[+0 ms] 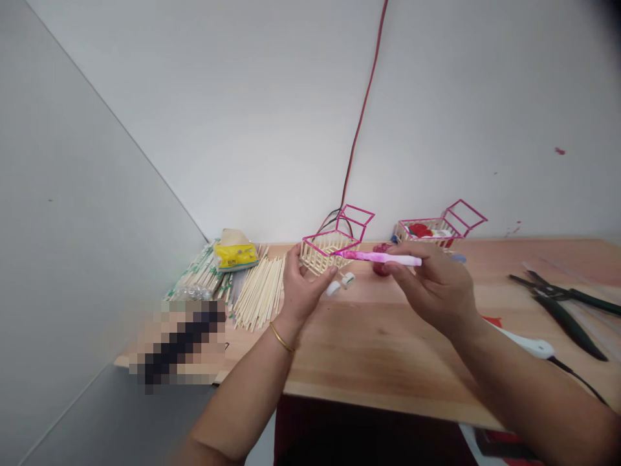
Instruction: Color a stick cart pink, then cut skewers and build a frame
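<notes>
Nearby, pale sticks (259, 294) beside the left grip (301, 288).

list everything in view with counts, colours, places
stick cart: 1, cream and pink, centre
wheel-like pieces: 2, white, under it
marker: 1, pink-white, centre
round object: 1, red, behind marker
second cart: 1, cream-pink, back right
packet: 1, yellow, back left
loose sticks: many, cream, left
packed sticks: many, green-white, far left
cutters: 1, dark green, right
corded tool: 1, white, right
cable: 1, red-black, back centre
table: 1, brown, below
bracelet: 1, gold, left wrist
left grip: 1, bare, holding stick cart
right grip: 1, bare, holding marker
</notes>
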`<state>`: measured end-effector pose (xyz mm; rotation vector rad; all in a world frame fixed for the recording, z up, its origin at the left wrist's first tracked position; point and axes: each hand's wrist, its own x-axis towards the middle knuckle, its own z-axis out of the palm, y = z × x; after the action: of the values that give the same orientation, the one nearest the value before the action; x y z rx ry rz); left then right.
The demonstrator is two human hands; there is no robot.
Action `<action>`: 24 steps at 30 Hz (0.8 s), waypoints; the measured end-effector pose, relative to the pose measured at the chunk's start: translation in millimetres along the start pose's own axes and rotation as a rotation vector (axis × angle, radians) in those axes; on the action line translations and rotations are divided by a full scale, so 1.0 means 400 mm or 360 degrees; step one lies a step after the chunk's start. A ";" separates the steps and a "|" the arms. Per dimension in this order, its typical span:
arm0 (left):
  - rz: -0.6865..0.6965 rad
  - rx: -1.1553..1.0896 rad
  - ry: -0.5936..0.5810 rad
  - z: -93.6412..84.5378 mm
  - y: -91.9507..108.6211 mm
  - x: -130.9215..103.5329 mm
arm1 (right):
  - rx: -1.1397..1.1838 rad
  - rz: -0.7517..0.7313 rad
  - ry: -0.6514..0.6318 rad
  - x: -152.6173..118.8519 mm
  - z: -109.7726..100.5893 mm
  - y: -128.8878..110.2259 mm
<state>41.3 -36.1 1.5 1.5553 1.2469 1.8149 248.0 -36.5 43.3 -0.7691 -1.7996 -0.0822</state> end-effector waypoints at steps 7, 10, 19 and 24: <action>-0.0007 -0.0008 0.0028 0.001 0.001 0.002 | -0.0061 -0.0047 -0.0037 0.005 -0.001 -0.003; -0.0019 -0.0066 -0.0015 0.002 0.003 0.000 | -0.0055 -0.0050 -0.0034 0.006 -0.002 -0.005; 0.0018 0.0082 0.0024 -0.002 -0.005 0.001 | -0.0076 -0.0148 -0.0040 0.004 0.000 0.001; 0.0084 0.0163 0.0087 -0.004 -0.018 0.000 | 0.0007 -0.0209 -0.0042 0.008 -0.002 -0.006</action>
<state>38.2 -33.0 -4.6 1.6177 1.3556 1.8643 246.8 -37.4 47.3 -0.6510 -1.8738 -0.1554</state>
